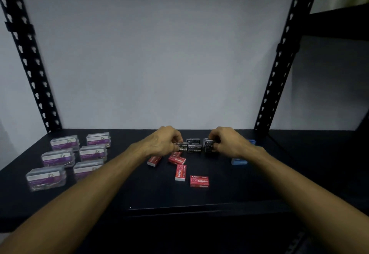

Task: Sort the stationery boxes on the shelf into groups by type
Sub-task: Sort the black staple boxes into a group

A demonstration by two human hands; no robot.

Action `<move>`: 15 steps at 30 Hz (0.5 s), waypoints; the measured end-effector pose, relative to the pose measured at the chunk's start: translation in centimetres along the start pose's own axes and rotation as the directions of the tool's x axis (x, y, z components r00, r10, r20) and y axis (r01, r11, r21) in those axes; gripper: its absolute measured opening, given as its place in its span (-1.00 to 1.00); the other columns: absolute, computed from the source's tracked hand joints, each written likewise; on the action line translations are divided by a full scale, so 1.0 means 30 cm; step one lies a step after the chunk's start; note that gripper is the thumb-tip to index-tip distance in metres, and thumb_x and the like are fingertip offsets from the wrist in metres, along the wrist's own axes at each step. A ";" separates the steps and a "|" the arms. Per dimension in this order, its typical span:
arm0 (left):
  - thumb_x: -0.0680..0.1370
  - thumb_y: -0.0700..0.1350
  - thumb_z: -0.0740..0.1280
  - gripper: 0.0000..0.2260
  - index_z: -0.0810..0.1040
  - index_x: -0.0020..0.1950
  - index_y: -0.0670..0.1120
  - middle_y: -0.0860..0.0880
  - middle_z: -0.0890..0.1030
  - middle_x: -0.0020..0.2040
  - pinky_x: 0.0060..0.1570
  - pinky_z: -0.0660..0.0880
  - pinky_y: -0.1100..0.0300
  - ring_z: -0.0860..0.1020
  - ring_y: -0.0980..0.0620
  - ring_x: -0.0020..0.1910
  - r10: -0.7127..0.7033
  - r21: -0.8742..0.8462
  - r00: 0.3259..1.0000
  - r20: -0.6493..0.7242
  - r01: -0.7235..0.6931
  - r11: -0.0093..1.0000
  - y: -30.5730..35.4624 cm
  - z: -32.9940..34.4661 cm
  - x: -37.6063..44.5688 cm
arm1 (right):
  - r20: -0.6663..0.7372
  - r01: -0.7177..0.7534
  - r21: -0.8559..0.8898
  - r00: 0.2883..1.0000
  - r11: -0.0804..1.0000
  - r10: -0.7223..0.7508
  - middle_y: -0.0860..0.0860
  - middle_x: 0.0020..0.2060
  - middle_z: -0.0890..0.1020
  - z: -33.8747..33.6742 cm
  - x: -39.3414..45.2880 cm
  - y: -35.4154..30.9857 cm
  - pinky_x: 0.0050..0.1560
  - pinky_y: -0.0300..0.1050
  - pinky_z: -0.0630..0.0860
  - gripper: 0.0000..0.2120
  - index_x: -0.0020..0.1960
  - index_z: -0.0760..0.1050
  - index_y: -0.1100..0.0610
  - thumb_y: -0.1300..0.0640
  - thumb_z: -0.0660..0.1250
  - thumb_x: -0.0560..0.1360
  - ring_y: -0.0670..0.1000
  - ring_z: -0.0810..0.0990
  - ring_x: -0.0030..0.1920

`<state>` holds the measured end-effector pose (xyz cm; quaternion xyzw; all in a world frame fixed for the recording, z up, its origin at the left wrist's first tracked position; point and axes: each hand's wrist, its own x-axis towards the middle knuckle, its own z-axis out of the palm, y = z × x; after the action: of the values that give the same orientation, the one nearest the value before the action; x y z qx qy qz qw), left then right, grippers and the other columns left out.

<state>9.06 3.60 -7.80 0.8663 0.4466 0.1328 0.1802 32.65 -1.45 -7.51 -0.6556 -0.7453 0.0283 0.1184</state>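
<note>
- the black shelf [119, 193] fills the lower half of the frame, with a pale wall behind it and black perforated uprights [30, 57] rising at the upper left and upper right
- left hand [163, 140], just left of centre, has its fingers curled round a black staples box [182, 147], pinching it at its left end
- right hand [225, 141], right of centre, has its fingers curled round another black staples box [209, 145] at the right end of the black group
- two more black staples boxes [194, 146] sit between the hands, stacked or touching; which one i cannot tell
- red staples boxes [199, 181] lie scattered below the hands at centre frame, at mixed angles: one near the left wrist, one just under the left hand, one upright in the frame, one lowest and nearest the camera
- six clear boxes with purple labels [58, 156] stand in two neat columns at the left of the frame, well apart from the staples
- a blue box [239, 161] lies below the right wrist; another blue box [252, 141] peeks out behind the right hand, mostly hidden
</note>
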 end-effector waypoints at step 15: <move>0.57 -0.17 0.37 -0.76 0.58 0.24 -0.09 -0.06 0.57 0.28 0.18 0.47 0.15 0.55 -0.04 0.23 -0.003 0.060 1.000 -0.012 0.004 0.998 0.090 0.204 0.112 | 0.102 0.006 -0.084 0.995 0.996 0.003 -0.06 -0.03 0.64 0.107 -0.025 0.094 0.08 -0.04 0.55 -0.82 -0.02 0.59 0.03 0.25 0.28 0.49 0.00 0.60 0.01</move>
<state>15.30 3.72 -11.91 0.8698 0.4528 0.1242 0.1519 34.77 -1.43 -11.29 -0.6572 -0.7513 0.0303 0.0522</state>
